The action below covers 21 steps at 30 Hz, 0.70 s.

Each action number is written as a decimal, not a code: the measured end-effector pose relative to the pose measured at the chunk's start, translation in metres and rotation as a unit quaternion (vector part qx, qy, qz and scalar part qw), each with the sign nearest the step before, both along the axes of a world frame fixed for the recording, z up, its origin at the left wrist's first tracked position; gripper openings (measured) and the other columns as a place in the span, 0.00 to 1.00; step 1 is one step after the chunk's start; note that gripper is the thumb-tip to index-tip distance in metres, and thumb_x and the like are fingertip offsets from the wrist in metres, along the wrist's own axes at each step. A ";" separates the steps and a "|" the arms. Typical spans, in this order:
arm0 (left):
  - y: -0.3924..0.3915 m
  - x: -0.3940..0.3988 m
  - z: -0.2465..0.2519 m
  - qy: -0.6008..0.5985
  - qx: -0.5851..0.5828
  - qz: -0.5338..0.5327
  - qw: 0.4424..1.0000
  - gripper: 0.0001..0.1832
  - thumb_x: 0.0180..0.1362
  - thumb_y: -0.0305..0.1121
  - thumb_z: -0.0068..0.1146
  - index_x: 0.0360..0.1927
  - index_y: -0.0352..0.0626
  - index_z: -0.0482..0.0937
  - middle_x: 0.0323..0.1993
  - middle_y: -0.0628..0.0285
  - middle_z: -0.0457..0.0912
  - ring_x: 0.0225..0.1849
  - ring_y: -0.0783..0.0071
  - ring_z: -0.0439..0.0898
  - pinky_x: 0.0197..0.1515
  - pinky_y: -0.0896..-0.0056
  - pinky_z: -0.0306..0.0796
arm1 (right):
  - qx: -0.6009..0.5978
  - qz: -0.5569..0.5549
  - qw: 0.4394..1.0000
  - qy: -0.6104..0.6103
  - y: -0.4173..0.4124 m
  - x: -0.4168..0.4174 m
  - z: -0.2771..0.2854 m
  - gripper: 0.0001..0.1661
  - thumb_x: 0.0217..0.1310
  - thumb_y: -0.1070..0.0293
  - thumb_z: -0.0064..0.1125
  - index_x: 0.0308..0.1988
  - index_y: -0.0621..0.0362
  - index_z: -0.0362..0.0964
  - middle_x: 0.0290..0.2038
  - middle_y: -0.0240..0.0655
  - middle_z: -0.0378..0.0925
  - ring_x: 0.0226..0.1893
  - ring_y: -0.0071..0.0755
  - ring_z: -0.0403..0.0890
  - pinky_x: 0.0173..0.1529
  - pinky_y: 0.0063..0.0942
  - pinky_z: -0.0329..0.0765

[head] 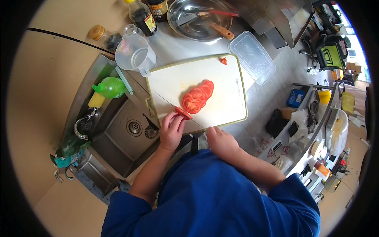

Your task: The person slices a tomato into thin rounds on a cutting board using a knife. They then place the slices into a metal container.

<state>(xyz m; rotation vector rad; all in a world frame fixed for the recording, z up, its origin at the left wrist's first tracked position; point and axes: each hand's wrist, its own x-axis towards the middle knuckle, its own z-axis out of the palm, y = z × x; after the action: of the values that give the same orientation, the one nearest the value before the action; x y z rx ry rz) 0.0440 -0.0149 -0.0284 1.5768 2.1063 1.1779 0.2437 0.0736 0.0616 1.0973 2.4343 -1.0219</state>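
My left hand [172, 133] pinches a cut tomato piece [180, 111] with its fingertips near the front left of a white cutting board [222, 100]. My right hand [222, 143] is closed at the near end of a kitchen knife [199, 124]; its handle is hidden in the fist. The blade shows nearly edge-on as a thin line running past the tomato piece to the far left. Just beyond my left fingers, overlapping tomato slices [197, 96] lie in a row. A small tomato scrap [223, 61] rests in the board's far right corner.
A sink [118, 142] lies left, with a green bottle [111, 87] and faucet [77, 127] along it. Behind the board stand a plastic measuring jug [134, 53], sauce bottles [145, 20] and a steel bowl [183, 28] holding utensils. A plastic lid [253, 56] lies right.
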 end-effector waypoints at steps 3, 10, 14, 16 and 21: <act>0.000 0.000 0.001 -0.006 0.000 0.000 1.000 0.17 0.53 0.20 0.71 0.47 0.40 0.84 0.52 0.56 0.75 0.50 0.61 0.83 0.52 0.66 0.83 | 0.004 -0.003 1.000 -0.005 -0.003 0.017 0.005 0.08 0.67 0.68 0.51 0.43 0.60 0.65 0.37 0.48 0.78 0.37 0.55 0.85 0.39 0.50 0.83; -0.002 -0.001 -0.005 0.012 0.002 -0.005 1.000 0.17 0.53 0.19 0.71 0.47 0.40 0.84 0.52 0.56 0.76 0.49 0.61 0.84 0.52 0.65 0.83 | 0.005 0.006 1.000 0.007 0.007 -0.024 -0.009 0.08 0.68 0.67 0.51 0.42 0.60 0.66 0.37 0.48 0.79 0.39 0.58 0.84 0.41 0.52 0.81; 0.000 0.001 0.001 -0.019 0.005 0.001 1.000 0.17 0.52 0.19 0.71 0.47 0.40 0.84 0.52 0.56 0.76 0.48 0.61 0.84 0.52 0.65 0.83 | 0.006 0.014 1.000 -0.006 -0.001 0.008 -0.002 0.09 0.67 0.68 0.52 0.43 0.60 0.65 0.37 0.47 0.78 0.37 0.53 0.86 0.39 0.47 0.84; 0.000 0.002 0.001 -0.008 0.006 0.000 1.000 0.17 0.52 0.19 0.71 0.47 0.40 0.84 0.52 0.57 0.76 0.48 0.61 0.84 0.52 0.65 0.83 | 0.012 0.021 1.000 -0.020 -0.003 0.018 0.001 0.09 0.67 0.68 0.51 0.43 0.60 0.65 0.37 0.47 0.79 0.36 0.53 0.86 0.39 0.47 0.84; -0.002 0.002 0.000 0.006 0.001 0.000 1.000 0.16 0.53 0.20 0.71 0.46 0.41 0.85 0.52 0.58 0.76 0.48 0.62 0.84 0.51 0.66 0.83 | 0.012 0.018 1.000 -0.001 0.004 -0.018 -0.008 0.08 0.68 0.68 0.51 0.43 0.60 0.65 0.37 0.48 0.79 0.37 0.56 0.85 0.40 0.50 0.83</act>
<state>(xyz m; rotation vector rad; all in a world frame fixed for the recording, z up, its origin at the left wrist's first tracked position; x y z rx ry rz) 0.0458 -0.0166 -0.0280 1.5882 2.1130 1.1743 0.2254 0.0780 0.0531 1.0571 2.4622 -0.9827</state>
